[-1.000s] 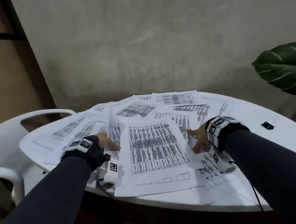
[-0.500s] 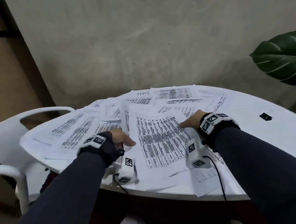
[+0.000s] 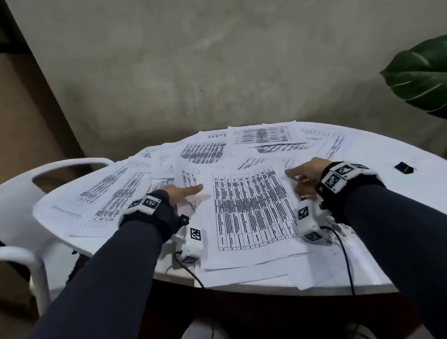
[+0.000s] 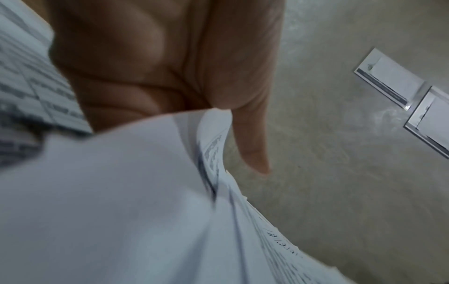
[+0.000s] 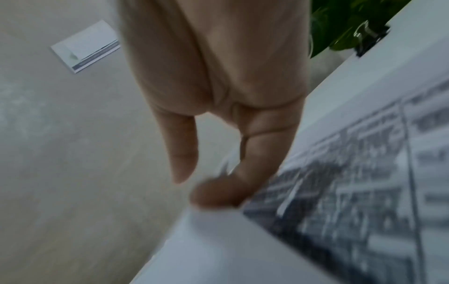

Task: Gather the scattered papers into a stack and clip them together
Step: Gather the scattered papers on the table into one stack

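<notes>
Many printed sheets (image 3: 208, 152) lie spread over the round white table (image 3: 431, 202). A loose pile (image 3: 251, 209) with a table-filled page on top sits at the near edge, between my hands. My left hand (image 3: 184, 194) lies at the pile's left side with its thumb stretched out. In the left wrist view the sheets (image 4: 109, 192) bulge up against its palm (image 4: 157, 57) and hide the fingers. My right hand (image 3: 305, 175) touches the pile's right edge, and a fingertip (image 5: 218, 198) presses against the sheet (image 5: 340, 182). A black binder clip (image 3: 403, 168) lies apart on the right.
A white plastic chair (image 3: 13, 200) stands at the table's left. Large green plant leaves (image 3: 427, 75) hang at the right. A grey wall rises behind the table. Some sheets overhang the near table edge (image 3: 251, 281). Cables run off that edge.
Both hands have slid forward and inward along the pile's sides. The sheets between them have bunched closer, and the top page now lies further from me.
</notes>
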Demonstrator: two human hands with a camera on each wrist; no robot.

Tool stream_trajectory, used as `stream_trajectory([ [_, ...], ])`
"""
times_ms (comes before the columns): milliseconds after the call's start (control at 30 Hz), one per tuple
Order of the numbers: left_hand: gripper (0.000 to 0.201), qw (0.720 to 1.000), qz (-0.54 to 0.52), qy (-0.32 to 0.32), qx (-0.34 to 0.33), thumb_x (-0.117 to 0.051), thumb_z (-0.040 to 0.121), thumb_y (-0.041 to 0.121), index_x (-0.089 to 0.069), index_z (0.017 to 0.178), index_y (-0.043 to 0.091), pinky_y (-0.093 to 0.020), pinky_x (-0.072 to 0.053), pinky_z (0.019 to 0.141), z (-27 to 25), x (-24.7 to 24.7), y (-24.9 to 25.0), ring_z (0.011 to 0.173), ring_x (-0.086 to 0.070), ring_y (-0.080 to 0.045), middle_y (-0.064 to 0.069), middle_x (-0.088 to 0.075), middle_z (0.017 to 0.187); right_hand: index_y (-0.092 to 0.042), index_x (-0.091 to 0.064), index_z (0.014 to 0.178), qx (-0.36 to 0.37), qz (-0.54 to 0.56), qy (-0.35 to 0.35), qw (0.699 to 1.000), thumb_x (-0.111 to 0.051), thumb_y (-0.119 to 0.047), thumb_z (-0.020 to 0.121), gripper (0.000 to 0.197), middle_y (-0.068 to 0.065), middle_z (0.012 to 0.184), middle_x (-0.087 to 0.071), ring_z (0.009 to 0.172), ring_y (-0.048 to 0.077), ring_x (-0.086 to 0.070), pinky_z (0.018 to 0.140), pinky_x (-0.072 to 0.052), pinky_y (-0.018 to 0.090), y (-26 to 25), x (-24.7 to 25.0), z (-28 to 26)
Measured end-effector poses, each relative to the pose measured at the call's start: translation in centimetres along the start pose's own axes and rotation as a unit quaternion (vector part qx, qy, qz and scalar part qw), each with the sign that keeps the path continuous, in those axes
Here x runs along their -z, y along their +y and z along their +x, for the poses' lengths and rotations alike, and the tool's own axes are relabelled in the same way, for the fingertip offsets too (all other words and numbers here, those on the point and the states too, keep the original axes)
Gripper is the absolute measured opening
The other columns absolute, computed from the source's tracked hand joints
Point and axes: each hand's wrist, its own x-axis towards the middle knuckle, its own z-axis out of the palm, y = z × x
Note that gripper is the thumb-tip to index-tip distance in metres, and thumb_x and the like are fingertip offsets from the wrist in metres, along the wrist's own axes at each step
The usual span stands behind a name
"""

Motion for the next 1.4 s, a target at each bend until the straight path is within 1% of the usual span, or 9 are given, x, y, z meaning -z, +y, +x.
stream_trajectory([
  [33, 0.042, 1.0, 0.006, 0.007, -0.008, -0.063, 0.085, 0.04, -0.058, 0.081, -0.001, -0.018, -0.036, 0.039, 0.2, -0.3, 0.0, 0.036, -0.048, -0.013, -0.023, -0.03, 0.127, -0.009, -0.063, 0.059, -0.006, -0.018, 0.003, 1.0, -0.079, -0.029, 0.071, 0.028, 0.008, 0.059, -0.063, 0.066, 0.027, -0.06, 0.074, -0.05, 0.038, -0.1, -0.4, 0.2],
  [67, 0.04, 1.0, 0.011, 0.016, -0.008, -0.065, 0.084, 0.039, -0.058, 0.087, 0.0, -0.02, -0.038, 0.048, 0.1, -0.4, -0.1, 0.046, -0.05, -0.014, 0.011, -0.015, 0.049, -0.009, -0.062, 0.063, -0.01, -0.04, 0.002, 0.999, -0.078, -0.034, 0.071, 0.031, 0.008, 0.059, -0.061, 0.062, 0.026, -0.058, 0.073, -0.047, 0.037, -0.3, -0.9, 0.1],
  [267, 0.06, 0.999, 0.037, -0.005, 0.011, -0.074, 0.078, 0.021, -0.053, 0.123, -0.013, -0.03, -0.047, 0.046, 0.7, 1.1, -1.2, 0.061, -0.057, -0.03, -0.018, -0.06, 0.074, -0.006, -0.052, 0.075, -0.045, -0.005, -0.031, 0.999, -0.065, -0.03, 0.087, 0.03, 0.008, 0.045, -0.057, 0.03, 0.018, -0.052, 0.038, -0.046, 0.022, -0.3, -0.2, -1.1],
  [433, 0.018, 1.0, 0.004, -0.004, 0.027, -0.063, 0.083, -0.001, -0.055, 0.098, -0.007, -0.017, -0.037, 0.03, 0.4, 1.9, -1.8, 0.048, -0.041, -0.024, -0.014, -0.049, 0.064, 0.001, -0.059, 0.082, -0.029, -0.073, 0.014, 0.997, -0.059, -0.002, 0.087, 0.006, 0.022, 0.089, -0.068, 0.072, 0.024, -0.064, 0.082, -0.058, 0.038, 0.0, 1.9, -0.3],
  [533, 0.034, 1.0, 0.02, 0.001, 0.024, -0.061, 0.086, 0.002, -0.055, 0.115, -0.013, -0.013, -0.035, 0.029, 0.1, 2.1, -1.6, 0.049, -0.04, -0.023, -0.018, -0.056, 0.072, 0.006, -0.056, 0.084, -0.045, -0.115, -0.025, 0.992, -0.049, 0.006, 0.091, 0.009, 0.012, 0.036, -0.057, 0.028, 0.016, -0.055, 0.034, -0.046, 0.018, -0.1, 2.1, -1.7],
  [667, 0.062, 0.999, 0.033, 0.012, 0.009, -0.069, 0.082, 0.028, -0.05, 0.129, -0.008, -0.012, -0.03, 0.035, -0.6, 1.9, -1.1, 0.041, -0.038, -0.016, -0.027, -0.05, 0.135, 0.0, -0.056, 0.074, -0.043, -0.191, -0.03, 0.98, -0.05, 0.003, 0.092, 0.019, 0.007, 0.04, -0.06, 0.026, 0.013, -0.053, 0.032, -0.04, 0.015, -1.2, 1.5, -2.5],
  [900, 0.033, 0.998, 0.068, 0.004, 0.01, -0.073, 0.078, 0.012, -0.062, 0.102, -0.009, -0.02, -0.036, 0.04, -0.9, 0.7, -0.7, 0.04, -0.046, -0.018, -0.011, -0.058, 0.052, -0.001, -0.062, 0.098, 0.034, -0.072, -0.036, 0.996, -0.049, -0.014, 0.095, 0.019, 0.014, 0.084, -0.061, 0.054, 0.023, -0.058, 0.05, -0.05, 0.029, -3.4, -2.8, -1.6],
  [1067, 0.053, 1.0, -0.009, 0.024, 0.001, -0.071, 0.076, 0.005, -0.052, 0.124, -0.007, -0.046, -0.05, 0.091, 1.5, 1.7, -1.6, 0.091, -0.056, -0.028, -0.029, -0.059, 0.124, 0.003, -0.048, 0.132, 0.049, -0.214, 0.039, 0.975, -0.05, -0.02, 0.096, 0.043, 0.016, 0.136, -0.052, 0.123, 0.028, -0.053, 0.081, -0.047, 0.029, -4.0, -2.5, -1.6],
  [1400, 0.058, 0.999, -0.023, 0.032, -0.006, -0.072, 0.075, 0.012, -0.052, 0.126, -0.006, -0.046, -0.046, 0.101, 3.1, 1.7, -2.0, 0.102, -0.058, -0.031, -0.027, -0.054, 0.132, -0.007, -0.051, 0.079, 0.013, -0.025, -0.18, 0.983, -0.047, -0.03, 0.097, 0.029, 0.005, 0.052, -0.055, 0.039, 0.018, -0.053, 0.043, -0.05, 0.025, -1.7, -2.9, -2.5],
])
